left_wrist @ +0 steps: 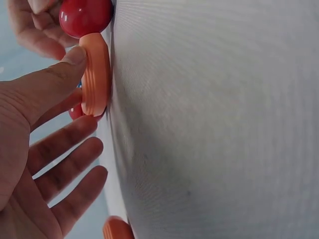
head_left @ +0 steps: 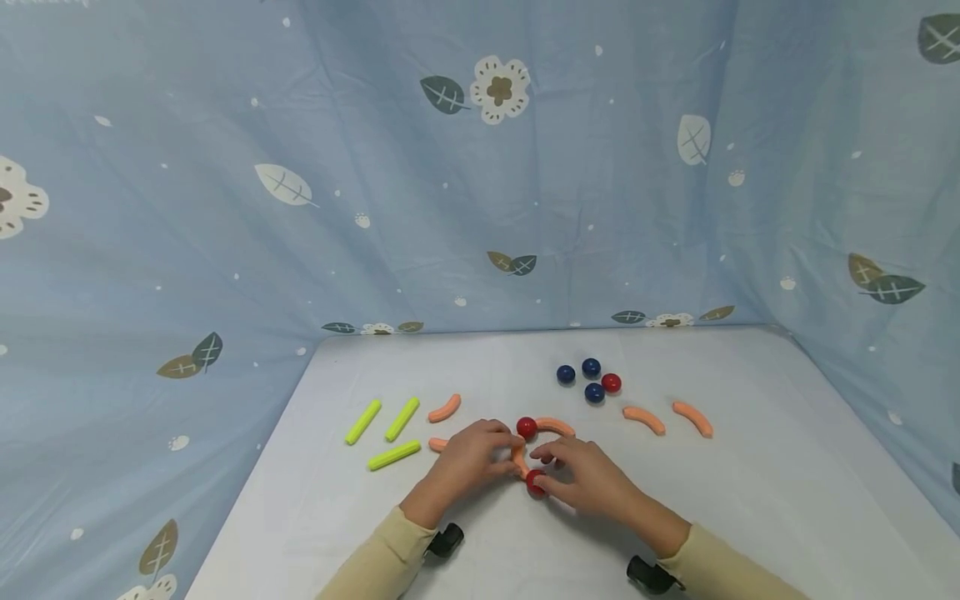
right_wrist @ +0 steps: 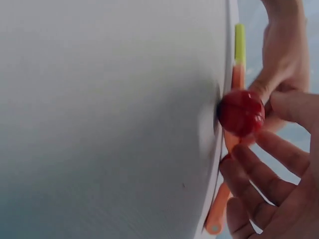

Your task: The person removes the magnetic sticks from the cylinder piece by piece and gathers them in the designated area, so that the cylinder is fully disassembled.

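My left hand (head_left: pixel 471 454) pinches a curved orange magnetic rod (left_wrist: pixel 95 74) between thumb and index finger, its other fingers spread. A glossy red ball (right_wrist: pixel 240 113) touches the rod's near end. My right hand (head_left: pixel 588 479) holds that ball by thumb and index finger, low over the white table. At the rod's far end sits a second red ball (head_left: pixel 527 427), and another curved orange rod (head_left: pixel 555 426) extends from it to the right. The left wrist view shows the second ball mostly hidden behind the rod and fingers.
Three lime-green straight rods (head_left: pixel 393 455) lie left, beside two curved orange rods (head_left: pixel 444 408), one partly behind the left hand. Three blue balls (head_left: pixel 595 392) and a red ball (head_left: pixel 611 383) cluster at the back. Two more orange rods (head_left: pixel 692 419) lie right. A patterned blue curtain (head_left: pixel 480 208) surrounds the table.
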The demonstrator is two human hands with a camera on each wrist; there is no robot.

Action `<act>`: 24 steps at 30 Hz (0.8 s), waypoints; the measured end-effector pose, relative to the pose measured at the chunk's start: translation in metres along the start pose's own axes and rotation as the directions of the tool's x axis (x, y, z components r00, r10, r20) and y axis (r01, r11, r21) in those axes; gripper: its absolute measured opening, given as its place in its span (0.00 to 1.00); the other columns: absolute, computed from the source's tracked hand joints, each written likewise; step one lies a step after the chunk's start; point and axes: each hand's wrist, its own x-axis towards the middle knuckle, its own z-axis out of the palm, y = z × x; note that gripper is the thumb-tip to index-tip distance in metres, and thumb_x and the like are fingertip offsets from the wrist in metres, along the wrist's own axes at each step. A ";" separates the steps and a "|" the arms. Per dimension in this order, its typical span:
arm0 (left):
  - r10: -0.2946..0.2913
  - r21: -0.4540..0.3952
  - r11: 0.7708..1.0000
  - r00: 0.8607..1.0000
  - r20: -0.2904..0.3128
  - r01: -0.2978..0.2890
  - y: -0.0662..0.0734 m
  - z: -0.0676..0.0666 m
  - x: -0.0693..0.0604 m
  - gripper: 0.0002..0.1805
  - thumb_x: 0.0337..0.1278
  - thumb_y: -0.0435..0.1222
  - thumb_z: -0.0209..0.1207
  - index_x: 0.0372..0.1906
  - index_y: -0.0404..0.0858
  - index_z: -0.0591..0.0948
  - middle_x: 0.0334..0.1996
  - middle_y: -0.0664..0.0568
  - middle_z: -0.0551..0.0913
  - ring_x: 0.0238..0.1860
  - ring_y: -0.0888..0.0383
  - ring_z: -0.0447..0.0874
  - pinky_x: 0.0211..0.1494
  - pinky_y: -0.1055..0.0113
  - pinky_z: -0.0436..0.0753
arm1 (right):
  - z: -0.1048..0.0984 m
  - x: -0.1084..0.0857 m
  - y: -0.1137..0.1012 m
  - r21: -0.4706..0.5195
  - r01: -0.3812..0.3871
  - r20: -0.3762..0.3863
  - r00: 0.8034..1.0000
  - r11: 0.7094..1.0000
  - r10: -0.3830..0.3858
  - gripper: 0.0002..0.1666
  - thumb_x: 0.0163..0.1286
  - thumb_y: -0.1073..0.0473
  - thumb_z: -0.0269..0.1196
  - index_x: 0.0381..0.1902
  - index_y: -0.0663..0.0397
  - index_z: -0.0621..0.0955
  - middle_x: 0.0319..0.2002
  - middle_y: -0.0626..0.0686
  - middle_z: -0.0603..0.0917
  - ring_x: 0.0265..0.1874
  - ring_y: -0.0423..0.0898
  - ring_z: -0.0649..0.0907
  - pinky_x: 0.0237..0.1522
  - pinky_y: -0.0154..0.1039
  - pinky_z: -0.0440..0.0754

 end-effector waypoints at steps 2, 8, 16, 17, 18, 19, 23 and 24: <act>-0.001 0.019 1.000 1.000 -0.001 0.001 0.001 0.000 0.000 0.22 0.56 0.50 0.73 0.56 0.51 0.87 0.49 0.60 0.85 0.51 0.61 0.81 0.51 0.67 0.83 | 0.002 -0.001 -0.002 -0.031 0.013 0.033 0.999 0.999 -0.012 0.20 0.64 0.48 0.73 0.52 0.46 0.85 0.40 0.38 0.84 0.39 0.37 0.80 0.45 0.49 0.78; -0.019 0.075 0.997 1.000 0.016 0.018 0.004 -0.002 0.000 0.23 0.55 0.51 0.72 0.56 0.51 0.88 0.50 0.60 0.86 0.53 0.60 0.82 0.52 0.66 0.84 | 0.007 -0.001 -0.008 -0.106 0.025 0.053 0.998 0.994 -0.020 0.19 0.60 0.51 0.76 0.49 0.46 0.86 0.36 0.36 0.82 0.34 0.34 0.77 0.38 0.39 0.78; -0.044 0.082 0.996 0.999 0.028 0.042 0.008 -0.005 0.002 0.22 0.54 0.52 0.72 0.54 0.51 0.89 0.51 0.61 0.86 0.55 0.60 0.82 0.53 0.66 0.84 | 0.010 -0.003 -0.011 -0.112 -0.013 0.041 0.999 0.994 0.017 0.18 0.61 0.51 0.75 0.49 0.45 0.86 0.39 0.38 0.83 0.36 0.34 0.78 0.43 0.42 0.80; -0.048 0.077 0.996 0.998 0.027 0.046 0.009 -0.005 0.003 0.22 0.53 0.52 0.73 0.53 0.51 0.89 0.51 0.61 0.86 0.55 0.60 0.83 0.53 0.66 0.84 | 0.010 -0.004 -0.011 -0.115 -0.011 0.037 0.999 0.993 0.016 0.18 0.61 0.51 0.75 0.49 0.45 0.86 0.39 0.38 0.84 0.37 0.34 0.78 0.43 0.42 0.81; -0.052 0.075 0.996 0.998 0.027 0.050 0.010 -0.005 0.003 0.22 0.53 0.52 0.73 0.53 0.50 0.89 0.51 0.61 0.86 0.55 0.60 0.83 0.53 0.66 0.84 | 0.010 -0.004 -0.012 -0.117 -0.008 0.032 0.999 0.993 0.012 0.18 0.61 0.51 0.75 0.49 0.46 0.86 0.39 0.38 0.84 0.37 0.34 0.79 0.44 0.43 0.81; -0.054 0.072 0.996 0.998 0.027 0.052 0.010 -0.006 0.003 0.22 0.53 0.51 0.73 0.53 0.50 0.89 0.51 0.60 0.86 0.55 0.60 0.83 0.53 0.66 0.84 | 0.010 -0.005 -0.012 -0.118 -0.005 0.027 1.000 0.993 0.008 0.18 0.61 0.52 0.75 0.48 0.46 0.86 0.39 0.38 0.84 0.37 0.35 0.79 0.44 0.43 0.82; -0.052 0.065 0.997 0.998 0.025 0.051 0.012 -0.006 0.003 0.22 0.54 0.52 0.72 0.53 0.50 0.89 0.50 0.60 0.87 0.54 0.60 0.83 0.52 0.66 0.84 | 0.009 -0.006 -0.012 -0.117 0.005 0.014 1.000 0.993 -0.003 0.18 0.60 0.52 0.75 0.48 0.46 0.86 0.40 0.39 0.85 0.39 0.35 0.80 0.45 0.44 0.82; -0.051 0.067 0.997 0.998 0.023 0.049 0.012 -0.006 0.003 0.22 0.54 0.52 0.72 0.53 0.50 0.89 0.50 0.61 0.87 0.54 0.60 0.83 0.52 0.67 0.84 | 0.009 -0.007 -0.012 -0.115 0.003 0.011 1.000 0.993 -0.001 0.18 0.60 0.52 0.75 0.48 0.46 0.86 0.40 0.39 0.85 0.39 0.35 0.81 0.46 0.44 0.83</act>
